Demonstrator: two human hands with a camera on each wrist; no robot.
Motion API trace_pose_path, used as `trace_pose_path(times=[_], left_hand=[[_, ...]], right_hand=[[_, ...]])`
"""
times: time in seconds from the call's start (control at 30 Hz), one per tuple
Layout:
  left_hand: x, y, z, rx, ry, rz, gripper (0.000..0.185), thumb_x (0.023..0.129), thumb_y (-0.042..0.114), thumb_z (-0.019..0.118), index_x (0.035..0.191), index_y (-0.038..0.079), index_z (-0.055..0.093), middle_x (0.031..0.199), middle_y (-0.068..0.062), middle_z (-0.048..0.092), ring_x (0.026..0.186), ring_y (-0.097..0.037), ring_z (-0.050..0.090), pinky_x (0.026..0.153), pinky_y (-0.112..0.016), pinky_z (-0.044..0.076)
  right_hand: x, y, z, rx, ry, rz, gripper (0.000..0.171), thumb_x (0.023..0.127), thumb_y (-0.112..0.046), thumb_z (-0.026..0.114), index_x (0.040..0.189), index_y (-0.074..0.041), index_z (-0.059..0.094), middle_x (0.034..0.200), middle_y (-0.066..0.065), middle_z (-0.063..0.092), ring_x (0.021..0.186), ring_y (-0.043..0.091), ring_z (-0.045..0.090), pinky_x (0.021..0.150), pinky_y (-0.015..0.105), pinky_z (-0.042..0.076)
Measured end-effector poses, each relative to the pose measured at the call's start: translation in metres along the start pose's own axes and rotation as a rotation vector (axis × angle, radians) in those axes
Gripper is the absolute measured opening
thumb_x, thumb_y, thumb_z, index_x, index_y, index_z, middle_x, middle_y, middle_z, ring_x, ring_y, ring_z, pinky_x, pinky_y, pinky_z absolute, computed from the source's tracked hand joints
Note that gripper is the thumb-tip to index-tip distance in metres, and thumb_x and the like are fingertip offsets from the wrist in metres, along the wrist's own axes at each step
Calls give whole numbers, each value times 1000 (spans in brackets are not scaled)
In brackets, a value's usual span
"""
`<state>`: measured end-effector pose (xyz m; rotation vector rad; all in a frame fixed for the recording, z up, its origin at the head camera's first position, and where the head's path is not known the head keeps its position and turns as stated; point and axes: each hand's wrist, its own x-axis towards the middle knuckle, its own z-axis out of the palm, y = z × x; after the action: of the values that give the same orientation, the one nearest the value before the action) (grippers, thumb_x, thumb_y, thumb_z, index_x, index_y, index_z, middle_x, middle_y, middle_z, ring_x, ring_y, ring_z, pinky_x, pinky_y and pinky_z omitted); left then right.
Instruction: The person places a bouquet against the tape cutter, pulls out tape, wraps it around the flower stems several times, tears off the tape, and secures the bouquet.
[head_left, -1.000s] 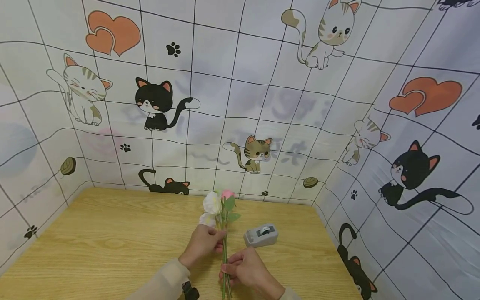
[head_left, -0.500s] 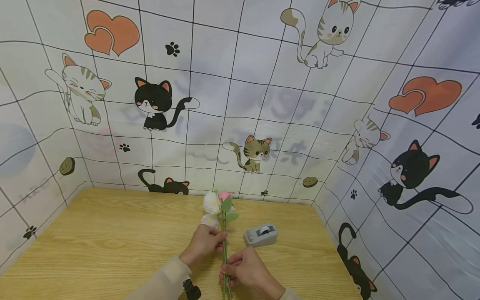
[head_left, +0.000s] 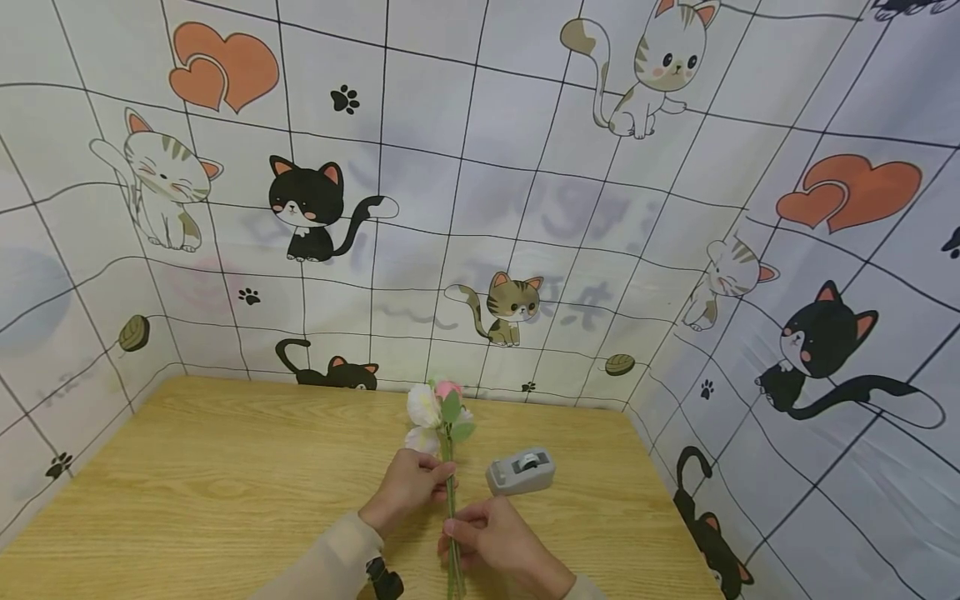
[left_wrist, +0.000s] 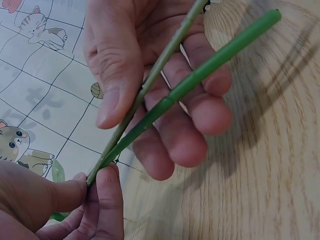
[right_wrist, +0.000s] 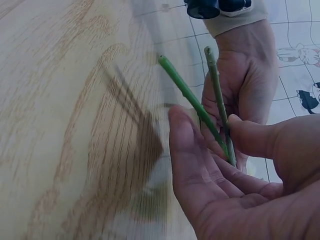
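Observation:
A small bunch of flowers, with white blooms [head_left: 423,407], a pink bloom [head_left: 447,388] and green leaves, stands out beyond both hands in the head view. My left hand [head_left: 408,487] pinches the stems just below the blooms. Lower down, my right hand [head_left: 498,543] holds the stems between thumb and fingers. In the left wrist view, a thick bright green stem [left_wrist: 225,56] and a thinner dull green stem [left_wrist: 167,52] cross at the left fingertips and spread apart over the right fingers. The right wrist view shows the cut ends of both, with the right thumb against the dull one.
A grey tape dispenser [head_left: 520,472] sits on the wooden table [head_left: 225,467], just right of the flowers. Cloth walls [head_left: 420,192] printed with cats rise behind the table and at its sides. A dark strapped device [head_left: 386,579] is at the left wrist.
The blooms and leaves have turned and shifted slightly, the pink one moving a little left. Both hands stay almost in place, still on the stems.

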<state>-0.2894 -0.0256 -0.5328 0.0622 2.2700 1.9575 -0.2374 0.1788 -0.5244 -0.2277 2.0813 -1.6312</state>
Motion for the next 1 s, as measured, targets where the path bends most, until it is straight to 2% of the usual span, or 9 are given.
trace_pose_path(times=[0.1, 0.27, 0.57, 0.73, 1.0], left_hand=[[1, -2, -1, -9, -20, 12, 26, 113, 17, 80, 102, -6, 86, 89, -9, 85, 74, -12, 82, 71, -27, 72], [1, -1, 1, -12, -5, -7, 26, 114, 16, 79, 104, -7, 85, 90, -11, 86, 72, -11, 81, 71, -27, 71], [-2, 4, 3, 6, 57, -21, 25, 112, 17, 82, 105, -7, 85, 87, -10, 82, 69, -10, 79, 71, -30, 71], [0, 4, 3, 12, 79, -29, 27, 112, 20, 83, 104, -5, 86, 85, -9, 81, 71, -13, 81, 70, -29, 71], [3, 5, 5, 66, 86, 3, 27, 109, 23, 86, 100, -2, 89, 84, -12, 85, 74, -20, 85, 68, -29, 71]], right_hand=[[1, -1, 0, 24, -6, -4, 23, 115, -14, 76, 121, 7, 83, 104, 17, 89, 91, 19, 88, 78, 32, 74], [2, 0, -1, 24, 17, -31, 19, 112, -9, 79, 116, 9, 84, 99, 17, 89, 86, 18, 87, 77, 32, 74], [0, -5, 1, -73, 69, -93, 15, 110, -3, 79, 103, 8, 87, 92, 21, 86, 79, 19, 84, 71, 31, 73], [-1, -7, 1, -145, 94, -106, 15, 108, -2, 80, 97, 6, 87, 87, 19, 85, 75, 17, 82, 67, 32, 73], [-1, -9, 3, -163, 108, -97, 14, 106, 2, 81, 94, 7, 86, 86, 19, 85, 73, 21, 83, 67, 36, 74]])
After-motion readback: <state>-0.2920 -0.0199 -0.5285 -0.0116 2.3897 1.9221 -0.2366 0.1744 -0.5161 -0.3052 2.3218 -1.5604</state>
